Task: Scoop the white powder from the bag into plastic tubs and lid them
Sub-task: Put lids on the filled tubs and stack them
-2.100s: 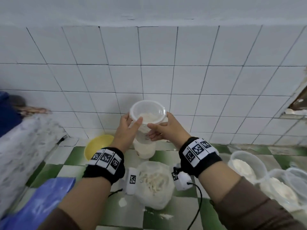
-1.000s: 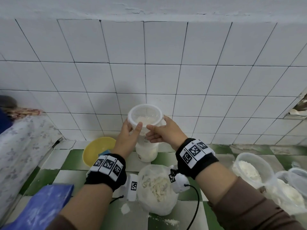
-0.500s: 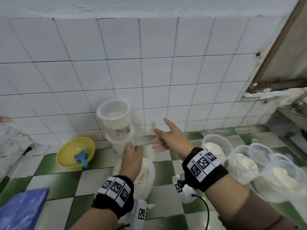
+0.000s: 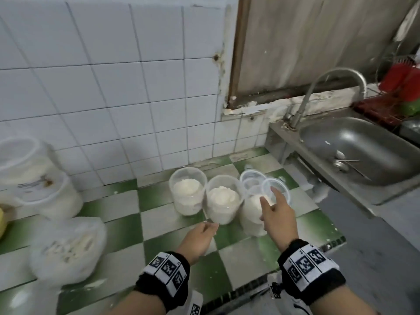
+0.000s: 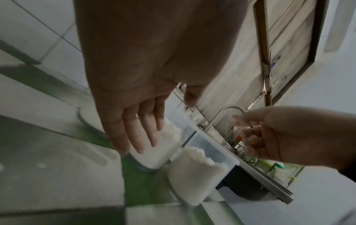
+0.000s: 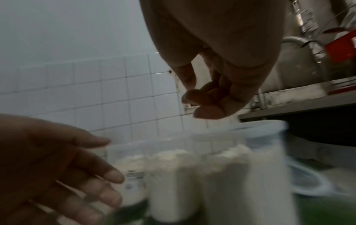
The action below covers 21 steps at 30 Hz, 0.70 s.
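- Three filled tubs stand in a row on the green-and-white checked floor, centre of the head view: the left tub [image 4: 187, 193], the middle tub [image 4: 223, 198] and the right tub [image 4: 253, 212], each heaped with white powder and none lidded yet.
- Loose clear lids [image 4: 264, 181] lie just behind the right tub, overlapping one another, toward the sink [image 4: 354, 151] at the right of the frame.
- The right hand [image 4: 278, 214] hovers over the right tub, fingers spread and only slightly bent, holding nothing; its fingertips reach toward the lids.
- The left hand [image 4: 200, 237] sits low, in front of the middle tub, fingers straight and close together, empty; the left wrist view shows them beside a tub wall, though contact cannot be told through the blur.
- The bag [image 4: 66, 248] of powder slumps open at the lower left of the head view, with two stacked lidded tubs [image 4: 38, 178] above it against the tiled wall.
- The step in hand looks like lidding: take one lid alone, since they overlap and two may lift together.
- Steady the tub with the left hand low on its wall, where it will not flex.
- Seat the lid level and press round the rim; the heaped powder may keep it from closing or puff out, so level it first.
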### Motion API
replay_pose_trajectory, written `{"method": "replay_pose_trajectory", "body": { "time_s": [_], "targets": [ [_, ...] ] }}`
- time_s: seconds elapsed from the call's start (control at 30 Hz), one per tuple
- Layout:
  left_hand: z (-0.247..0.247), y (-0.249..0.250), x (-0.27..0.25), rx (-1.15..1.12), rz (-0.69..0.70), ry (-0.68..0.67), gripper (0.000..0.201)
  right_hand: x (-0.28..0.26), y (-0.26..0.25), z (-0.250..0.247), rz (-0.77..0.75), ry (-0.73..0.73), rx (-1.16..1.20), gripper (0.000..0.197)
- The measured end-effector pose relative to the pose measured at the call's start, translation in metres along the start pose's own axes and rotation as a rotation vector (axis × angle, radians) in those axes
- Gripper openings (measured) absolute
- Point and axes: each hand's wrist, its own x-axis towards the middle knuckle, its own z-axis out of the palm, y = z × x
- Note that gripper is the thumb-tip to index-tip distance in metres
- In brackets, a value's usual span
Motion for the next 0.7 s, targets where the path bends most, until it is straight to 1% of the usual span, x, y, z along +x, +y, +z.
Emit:
{"method": "replay_pose_trajectory", "body": {
  "time_s": [0.03,0.1,0.13,0.2,0.23,0.3,0.37,0.43,0.57,0.7],
  "targets": [
    [0.013,0.007,0.002,-0.024,-0.013,-0.009,0.041,0.006,0.012,-0.014,0.001,0.029,-0.064,0.05],
    [0.037,0.017,0.008,-0.06,-0.025,-0.011,0.045,0.018,0.03,-0.035,0.028,0.019,-0.144,0.049],
    [0.047,0.021,0.012,-0.078,-0.02,-0.003,0.042,0.024,0.037,-0.042,0.044,-0.008,-0.168,0.048],
    [0.062,0.028,0.019,-0.092,-0.006,0.025,0.028,0.041,0.052,-0.048,0.074,-0.08,-0.179,0.05],
    [0.068,0.033,0.021,-0.1,0.002,0.04,0.025,0.048,0.057,-0.049,0.086,-0.119,-0.161,0.052],
    [0.078,0.04,0.025,-0.134,0.02,0.069,0.025,0.06,0.067,-0.048,0.109,-0.209,-0.07,0.053],
    [0.085,0.045,0.028,-0.176,0.028,0.101,0.017,0.069,0.072,-0.048,0.119,-0.305,0.066,0.047],
    [0.091,0.048,0.029,-0.217,0.028,0.136,0.009,0.074,0.072,-0.048,0.098,-0.351,0.158,0.042],
    [0.099,0.046,0.033,-0.276,0.046,0.181,0.013,0.084,0.077,-0.052,0.031,-0.397,0.168,0.038],
    [0.105,0.047,0.038,-0.354,0.051,0.205,0.015,0.089,0.09,-0.06,-0.049,-0.49,0.164,0.038]
  ]
}}
